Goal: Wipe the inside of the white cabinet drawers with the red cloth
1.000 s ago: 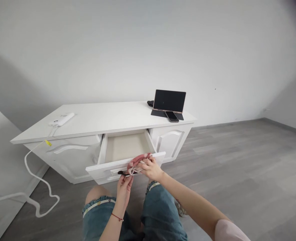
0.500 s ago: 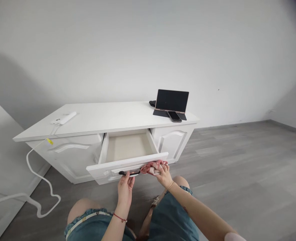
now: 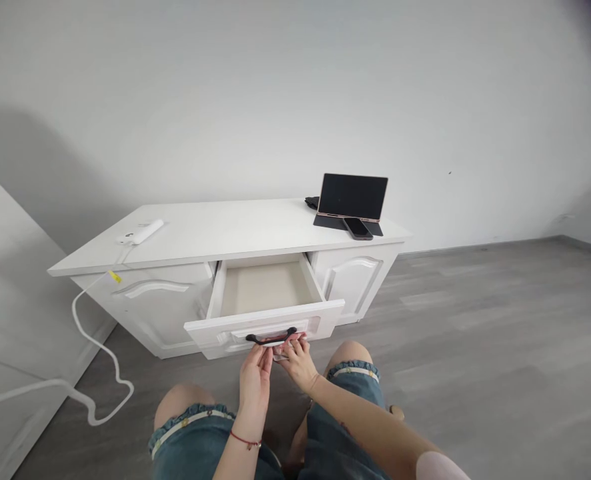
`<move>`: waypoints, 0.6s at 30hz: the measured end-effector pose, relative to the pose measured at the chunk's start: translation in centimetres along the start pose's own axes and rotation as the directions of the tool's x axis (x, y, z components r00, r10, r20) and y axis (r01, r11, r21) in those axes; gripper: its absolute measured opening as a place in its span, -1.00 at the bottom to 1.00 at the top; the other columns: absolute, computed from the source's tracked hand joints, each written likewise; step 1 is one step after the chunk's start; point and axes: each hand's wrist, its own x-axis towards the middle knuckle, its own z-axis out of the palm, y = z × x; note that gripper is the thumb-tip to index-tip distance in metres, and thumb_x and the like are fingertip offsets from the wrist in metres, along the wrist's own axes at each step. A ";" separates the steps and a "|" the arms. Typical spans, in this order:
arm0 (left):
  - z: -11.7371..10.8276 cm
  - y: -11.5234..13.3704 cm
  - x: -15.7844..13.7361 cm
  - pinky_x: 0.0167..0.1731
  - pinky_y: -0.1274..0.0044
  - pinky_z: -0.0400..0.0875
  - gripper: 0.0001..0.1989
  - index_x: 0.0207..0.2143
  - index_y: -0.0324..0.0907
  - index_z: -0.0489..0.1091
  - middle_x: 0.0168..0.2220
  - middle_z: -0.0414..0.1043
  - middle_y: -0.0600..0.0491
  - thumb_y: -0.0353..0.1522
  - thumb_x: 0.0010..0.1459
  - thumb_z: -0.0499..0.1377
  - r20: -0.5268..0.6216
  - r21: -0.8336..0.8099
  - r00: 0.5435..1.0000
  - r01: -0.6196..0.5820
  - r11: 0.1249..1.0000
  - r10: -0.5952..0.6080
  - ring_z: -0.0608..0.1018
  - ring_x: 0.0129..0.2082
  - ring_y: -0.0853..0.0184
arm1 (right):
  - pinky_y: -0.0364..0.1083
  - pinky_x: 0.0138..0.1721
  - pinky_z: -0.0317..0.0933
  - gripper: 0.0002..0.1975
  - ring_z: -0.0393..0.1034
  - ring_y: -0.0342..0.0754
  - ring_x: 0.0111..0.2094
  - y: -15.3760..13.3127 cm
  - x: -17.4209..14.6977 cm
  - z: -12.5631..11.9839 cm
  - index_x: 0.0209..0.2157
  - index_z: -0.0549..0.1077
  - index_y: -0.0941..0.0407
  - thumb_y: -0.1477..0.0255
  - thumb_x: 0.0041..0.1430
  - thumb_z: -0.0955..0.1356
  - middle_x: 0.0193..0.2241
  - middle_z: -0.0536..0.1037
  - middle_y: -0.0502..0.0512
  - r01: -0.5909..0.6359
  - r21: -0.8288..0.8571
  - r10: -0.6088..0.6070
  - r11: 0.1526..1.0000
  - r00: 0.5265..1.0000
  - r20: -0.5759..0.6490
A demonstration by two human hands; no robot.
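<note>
A white drawer (image 3: 265,327) stands pulled out of the cabinet, with a black curved handle (image 3: 263,341) on its front. My left hand (image 3: 255,377) is closed, its fingertips at the underside of the handle's left part. A red-and-white cloth (image 3: 283,345) is bunched at the handle's right half, partly behind the bar. My right hand (image 3: 299,363) presses its fingers round this cloth, close beside my left hand. Much of the cloth is hidden by my fingers and the handle. The drawer's inside bottom (image 3: 263,288) is bare.
On the white cabinet top (image 3: 230,227) stand a tablet (image 3: 353,197) and a phone (image 3: 358,229) at the right, with a black item (image 3: 312,202) behind. A white power strip (image 3: 143,233) lies at the left, its cable (image 3: 113,360) hanging to the floor. My knees are near the drawer.
My right hand has moved left with the cloth, from the drawer front's right side to the handle. The handle's right end now shows. The view has shifted slightly.
</note>
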 end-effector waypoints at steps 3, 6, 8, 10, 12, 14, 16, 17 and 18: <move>-1.8 1.0 -0.5 -0.05 0.48 0.46 -0.84 -0.44 -0.21 0.51 -0.26 0.58 -0.05 -0.57 0.06 0.17 -0.061 0.029 0.989 -0.134 0.991 0.135 0.61 -0.21 0.33 | 0.19 -0.03 0.21 -0.73 0.30 0.09 -0.04 -2.4 1.7 0.1 -0.10 0.57 -0.14 0.33 0.31 0.26 -0.04 0.53 0.09 0.061 0.072 -0.065 0.996 0.997 0.053; -4.4 1.9 -0.6 -0.03 0.46 0.42 -0.95 -0.45 -0.16 0.44 -0.31 0.53 0.03 -0.47 0.02 0.23 -0.169 0.080 0.890 -0.415 0.906 0.423 0.58 -0.21 0.33 | 0.12 -0.06 0.26 -0.67 0.29 0.04 -0.01 -5.0 4.1 -0.8 0.05 0.48 -0.10 0.36 0.36 0.20 0.09 0.47 0.08 0.142 0.144 -0.159 0.979 0.981 0.113; -6.3 2.6 -0.2 -0.07 0.49 0.41 -0.93 -0.45 -0.14 0.39 -0.37 0.46 0.12 -0.43 -0.02 0.25 -0.266 0.138 0.782 -0.547 0.826 0.563 0.55 -0.29 0.39 | 0.11 -0.04 0.27 -0.63 0.23 0.03 0.07 -7.0 6.1 -1.7 0.14 0.40 -0.04 0.38 0.37 0.19 0.16 0.41 0.10 0.197 0.177 -0.220 0.964 0.968 0.122; -8.1 3.3 0.6 -0.12 0.52 0.39 -0.91 -0.45 -0.13 0.34 -0.43 0.37 0.18 -0.44 -0.04 0.23 -0.353 0.193 0.711 -0.581 0.791 0.608 0.50 -0.37 0.43 | 0.12 0.01 0.26 -0.61 0.16 0.04 0.15 -9.0 8.1 -2.5 0.19 0.34 0.01 0.38 0.38 0.18 0.23 0.33 0.10 0.250 0.190 -0.271 0.949 0.958 0.093; -9.4 3.7 1.4 -0.19 0.54 0.38 -0.88 -0.48 -0.12 0.29 -0.47 0.31 0.20 -0.48 -0.05 0.18 -0.433 0.194 0.719 -0.516 0.835 0.545 0.45 -0.44 0.45 | 0.13 0.05 0.22 -0.62 0.09 0.04 0.21 -10.5 10.0 -3.5 0.17 0.35 0.05 0.38 0.39 0.17 0.29 0.24 0.07 0.291 0.184 -0.306 0.939 0.950 0.058; -9.9 3.4 2.1 -0.30 0.56 0.38 -0.85 -0.52 -0.12 0.24 -0.52 0.29 0.20 -0.54 -0.05 0.12 -0.482 0.145 0.768 -0.404 0.903 0.422 0.42 -0.51 0.46 | 0.12 0.05 0.20 -0.65 0.06 0.05 0.23 -11.3 11.6 -4.7 0.08 0.42 0.08 0.39 0.40 0.15 0.32 0.19 0.03 0.317 0.163 -0.326 0.934 0.945 0.028; -9.2 2.3 2.4 -0.43 0.56 0.38 -0.82 -0.55 -0.12 0.23 -0.58 0.28 0.18 -0.58 -0.06 0.09 -0.444 0.099 0.843 -0.289 0.952 0.303 0.39 -0.59 0.44 | 0.09 0.02 0.20 -0.64 0.05 0.05 0.22 -11.2 12.7 -6.0 0.00 0.46 0.09 0.40 0.41 0.11 0.33 0.17 -0.02 0.337 0.135 -0.340 0.932 0.941 -0.004; -8.4 1.5 2.4 -0.49 0.55 0.37 -0.81 -0.56 -0.13 0.25 -0.61 0.28 0.16 -0.59 -0.07 0.09 -0.377 0.098 0.890 -0.238 0.966 0.257 0.39 -0.62 0.42 | 0.08 -0.01 0.20 -0.62 0.06 0.04 0.22 -10.9 13.1 -6.7 -0.03 0.47 0.08 0.40 0.42 0.09 0.33 0.17 -0.04 0.348 0.121 -0.348 0.930 0.937 -0.018; -7.4 0.7 2.4 -0.52 0.54 0.39 -0.82 -0.56 -0.13 0.28 -0.61 0.31 0.13 -0.58 -0.06 0.10 -0.275 0.103 0.939 -0.187 0.977 0.208 0.42 -0.61 0.40 | 0.06 -0.03 0.20 -0.60 0.07 0.03 0.21 -10.3 13.3 -7.4 -0.04 0.48 0.07 0.40 0.43 0.07 0.32 0.19 -0.06 0.359 0.108 -0.358 0.927 0.933 -0.027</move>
